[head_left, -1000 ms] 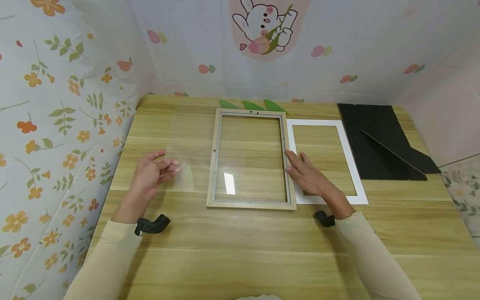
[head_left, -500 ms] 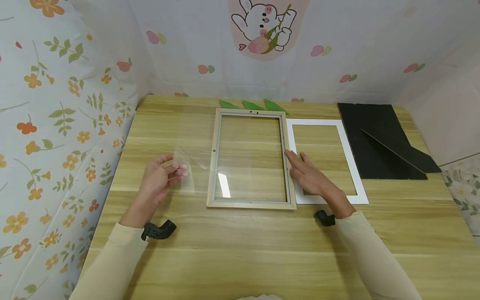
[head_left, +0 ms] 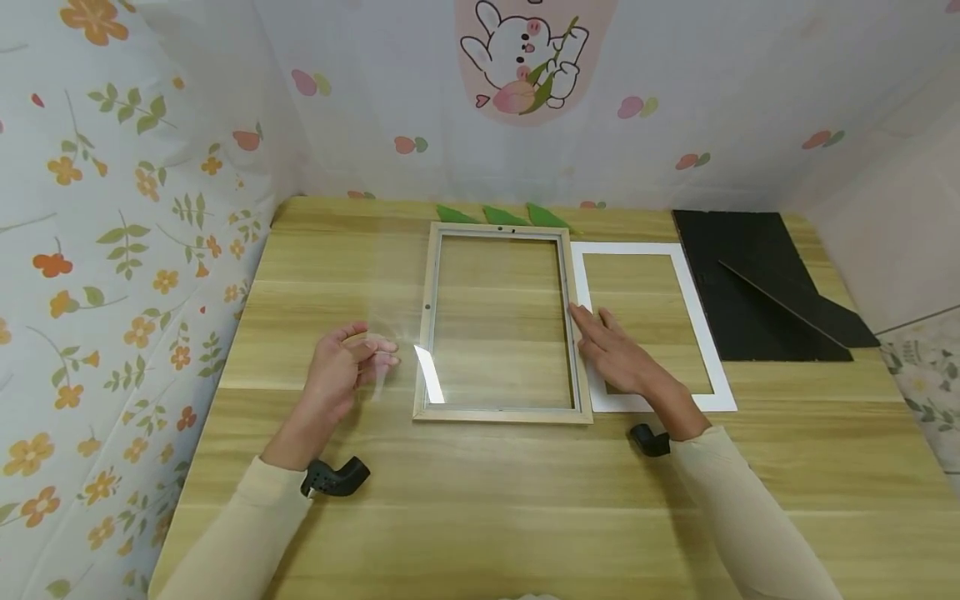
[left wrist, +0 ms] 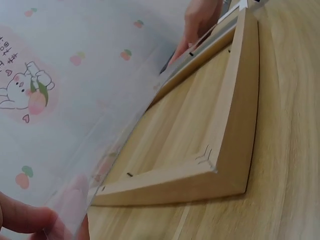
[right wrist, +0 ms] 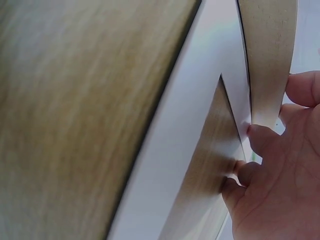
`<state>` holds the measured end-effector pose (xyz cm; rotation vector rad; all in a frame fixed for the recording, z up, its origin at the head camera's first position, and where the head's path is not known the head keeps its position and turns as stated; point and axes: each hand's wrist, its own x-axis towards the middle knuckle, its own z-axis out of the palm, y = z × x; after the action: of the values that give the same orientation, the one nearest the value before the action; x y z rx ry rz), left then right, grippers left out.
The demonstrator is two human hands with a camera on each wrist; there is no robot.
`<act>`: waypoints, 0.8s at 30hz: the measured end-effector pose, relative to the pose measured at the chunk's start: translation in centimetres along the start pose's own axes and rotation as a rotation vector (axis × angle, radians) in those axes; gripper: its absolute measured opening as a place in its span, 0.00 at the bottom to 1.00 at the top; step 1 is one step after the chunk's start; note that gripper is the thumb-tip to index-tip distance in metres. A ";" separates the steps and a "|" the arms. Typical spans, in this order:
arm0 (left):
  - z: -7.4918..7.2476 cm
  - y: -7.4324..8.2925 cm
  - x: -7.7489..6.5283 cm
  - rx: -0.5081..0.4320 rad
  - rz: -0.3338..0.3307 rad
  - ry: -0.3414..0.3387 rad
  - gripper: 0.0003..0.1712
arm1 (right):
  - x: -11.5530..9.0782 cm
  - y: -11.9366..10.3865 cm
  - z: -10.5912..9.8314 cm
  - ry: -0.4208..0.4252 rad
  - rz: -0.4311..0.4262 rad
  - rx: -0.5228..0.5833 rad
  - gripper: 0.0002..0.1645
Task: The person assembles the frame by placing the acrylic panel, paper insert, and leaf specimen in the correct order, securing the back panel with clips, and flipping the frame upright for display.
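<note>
A pale wooden picture frame [head_left: 502, 416] lies on the table, its opening showing the wood below. My left hand [head_left: 341, 367], left of it, pinches a clear sheet [left wrist: 115, 110] between thumb and fingers. The sheet is tilted, its edge slanting above the frame in the left wrist view; most of its outline is hard to make out. A bright reflection crosses the frame's left bar in the head view. My right hand [head_left: 618, 354] rests with extended fingers against the frame's right bar, its palm over the white mat [head_left: 701, 325]. In the right wrist view its fingertips touch the bar's side.
Right of the mat lies a black backing board [head_left: 738, 242] with its stand leg [head_left: 825, 312] swung out. Several green leaf shapes [head_left: 504, 216] show behind the frame's top bar. Printed curtains [head_left: 337, 125] border the table's back and left side.
My left hand has moved right and slightly nearer the body, bringing the clear sheet closer to the frame. The reflection has shifted left and grown narrower. My right hand stays in place.
</note>
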<state>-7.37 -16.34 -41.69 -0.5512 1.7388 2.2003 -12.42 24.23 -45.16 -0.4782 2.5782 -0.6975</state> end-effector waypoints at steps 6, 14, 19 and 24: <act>1.4 -0.8 0.2 -0.020 0.004 -0.050 0.27 | -0.1 0.0 0.0 -0.004 -0.010 0.025 0.34; 2.8 -1.5 0.3 -0.004 0.023 -0.087 0.25 | 0.2 -0.2 0.1 0.008 -0.020 0.016 0.34; 3.7 -2.0 0.5 0.008 0.017 -0.090 0.24 | -0.1 -0.1 0.1 0.019 -0.015 0.013 0.34; 4.6 -2.2 0.6 0.016 0.005 -0.067 0.23 | -0.3 0.1 0.1 0.019 -0.013 0.020 0.34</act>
<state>-7.51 -11.33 -42.99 -0.4640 1.7240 2.1801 -12.19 24.42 -45.19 -0.4844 2.5848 -0.7353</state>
